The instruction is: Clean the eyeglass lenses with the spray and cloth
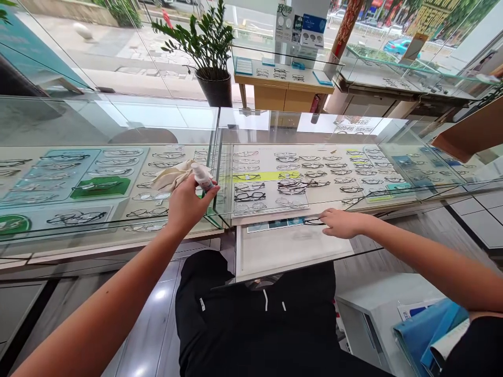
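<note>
My left hand is closed around a small white spray bottle, held tilted above the glass counter. A bunched cream cloth lies against the far side of that hand; whether the fingers grip it too is hard to see. Over the back of a pulled-out white drawer, my right hand has its fingers curled at a dark-framed pair of eyeglasses. Part of the frame is hidden behind the fingertips. A blue-and-white printed strip lies beside it at the drawer's back.
The glass display counter holds rows of eyeglasses on trays. Its glass edge runs just above the drawer. A potted plant and another display case stand beyond. Blue folders sit at lower right.
</note>
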The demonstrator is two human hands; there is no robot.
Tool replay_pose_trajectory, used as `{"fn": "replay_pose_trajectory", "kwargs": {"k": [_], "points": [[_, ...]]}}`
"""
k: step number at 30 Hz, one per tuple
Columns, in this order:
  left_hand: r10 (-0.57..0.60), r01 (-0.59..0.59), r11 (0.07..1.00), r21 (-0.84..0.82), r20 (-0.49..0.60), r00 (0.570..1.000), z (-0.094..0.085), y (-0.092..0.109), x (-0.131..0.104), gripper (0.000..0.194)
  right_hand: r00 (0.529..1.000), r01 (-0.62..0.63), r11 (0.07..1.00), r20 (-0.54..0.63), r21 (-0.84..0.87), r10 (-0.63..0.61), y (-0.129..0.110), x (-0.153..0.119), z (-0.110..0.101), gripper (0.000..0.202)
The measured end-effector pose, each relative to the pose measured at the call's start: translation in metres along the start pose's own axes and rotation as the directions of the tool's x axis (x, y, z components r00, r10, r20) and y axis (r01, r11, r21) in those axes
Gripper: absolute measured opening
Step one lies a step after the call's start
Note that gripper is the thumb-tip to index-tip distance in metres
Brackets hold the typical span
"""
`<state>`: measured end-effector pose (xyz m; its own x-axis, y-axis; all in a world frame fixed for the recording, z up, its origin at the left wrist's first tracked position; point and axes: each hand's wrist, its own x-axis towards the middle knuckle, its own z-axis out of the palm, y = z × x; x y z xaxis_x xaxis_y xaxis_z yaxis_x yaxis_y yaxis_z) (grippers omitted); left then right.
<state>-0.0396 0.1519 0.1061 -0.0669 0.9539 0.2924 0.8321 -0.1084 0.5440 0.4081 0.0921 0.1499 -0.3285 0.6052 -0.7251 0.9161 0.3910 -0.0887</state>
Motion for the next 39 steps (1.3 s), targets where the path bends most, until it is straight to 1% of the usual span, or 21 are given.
{"fn": "replay_pose_trajectory", "kwargs": {"k": [2,3,4,5,7,9,10,13,15,17,20,24,28,30,33,34,35,37,39], "points": [[-0.001,0.001,1.0,0.009,-0.002,1.0,0.001,0.0,0.0,0.037,0.987,0.156,0.987,-0.038,0.023,-0.156,-0.014,-0.035,-0.019,0.054],[0.0,0.0,1.0,0.015,-0.001,1.0,0.001,0.0,0.0,0.037,0.975,0.204,0.979,-0.091,0.025,-0.201,-0.02,-0.052,-0.029,0.054],[0.002,-0.002,1.0,0.019,0.002,1.0,0.001,0.0,0.0,0.036,0.962,0.228,0.974,-0.159,0.021,-0.222,-0.025,-0.068,-0.041,0.055],[0.006,-0.006,1.0,0.022,0.004,1.0,0.001,0.0,0.0,0.035,0.95,0.223,0.975,-0.228,0.011,-0.215,-0.029,-0.08,-0.053,0.059],[0.014,-0.014,1.0,0.026,0.005,1.0,0.002,-0.001,-0.001,0.035,0.913,0.2,0.98,-0.357,-0.023,-0.195,-0.031,-0.094,-0.078,0.063],[0.02,-0.02,0.999,0.034,0.001,1.0,0.003,-0.002,-0.001,0.036,0.878,0.184,0.981,-0.439,-0.059,-0.191,-0.029,-0.088,-0.102,0.061],[0.02,-0.02,0.999,0.04,-0.003,1.0,0.003,-0.003,-0.002,0.037,0.876,0.171,0.983,-0.447,-0.071,-0.184,-0.027,-0.078,-0.113,0.06],[0.025,-0.024,0.998,0.057,-0.011,1.0,0.004,-0.004,-0.002,0.038,0.896,0.104,0.992,-0.425,-0.074,-0.125,-0.021,-0.033,-0.137,0.059],[0.028,-0.027,0.998,0.061,-0.015,0.999,0.005,-0.005,-0.002,0.038,0.905,0.064,0.996,-0.416,-0.064,-0.085,-0.019,-0.002,-0.146,0.057],[0.026,-0.025,0.998,0.066,-0.013,1.0,0.005,-0.005,-0.001,0.038,0.912,0.008,0.998,-0.408,-0.055,-0.029,-0.02,0.023,-0.15,0.056],[0.015,-0.015,0.997,0.077,-0.005,1.0,0.006,-0.006,-0.001,0.04,0.923,-0.045,0.998,-0.384,-0.053,0.021,-0.022,0.045,-0.149,0.057],[0.032,-0.031,0.996,0.079,-0.013,0.999,0.007,-0.008,-0.001,0.041,0.928,-0.008,0.999,-0.372,-0.034,-0.005,-0.024,0.058,-0.143,0.058],[0.051,-0.048,0.996,0.077,-0.026,0.998,0.007,-0.009,-0.001,0.038,0.927,0.007,1.0,-0.374,-0.022,-0.014,-0.026,0.06,-0.139,0.061],[0.051,-0.048,0.996,0.079,-0.029,0.998,0.007,-0.009,-0.001,0.037,0.909,0.02,0.999,-0.416,-0.03,-0.031,-0.028,0.054,-0.139,0.057],[0.045,-0.043,0.995,0.085,-0.029,0.999,0.007,-0.008,-0.001,0.037,0.831,0.095,0.995,-0.55,-0.002,-0.081,-0.037,0.031,-0.141,0.04],[0.043,-0.041,0.995,0.087,-0.029,0.999,0.007,-0.008,-0.001,0.037,0.814,0.136,0.99,-0.573,0.023,-0.098,-0.043,0.02,-0.141,0.034],[0.042,-0.039,0.995,0.088,-0.027,0.999,0.007,-0.008,-0.001,0.037,0.815,0.184,0.982,-0.567,0.054,-0.121,-0.051,0.009,-0.139,0.029],[0.035,-0.032,0.995,0.091,-0.027,0.999,0.007,-0.007,-0.002,0.038,0.828,0.312,0.947,-0.51,0.072,-0.234,-0.068,-0.011,-0.133,0.029],[0.026,-0.023,0.995,0.094,-0.023,0.999,0.006,-0.005,-0.003,0.038,0.834,0.403,0.915,-0.425,0.034,-0.352,-0.086,-0.024,-0.118,0.029]]}}
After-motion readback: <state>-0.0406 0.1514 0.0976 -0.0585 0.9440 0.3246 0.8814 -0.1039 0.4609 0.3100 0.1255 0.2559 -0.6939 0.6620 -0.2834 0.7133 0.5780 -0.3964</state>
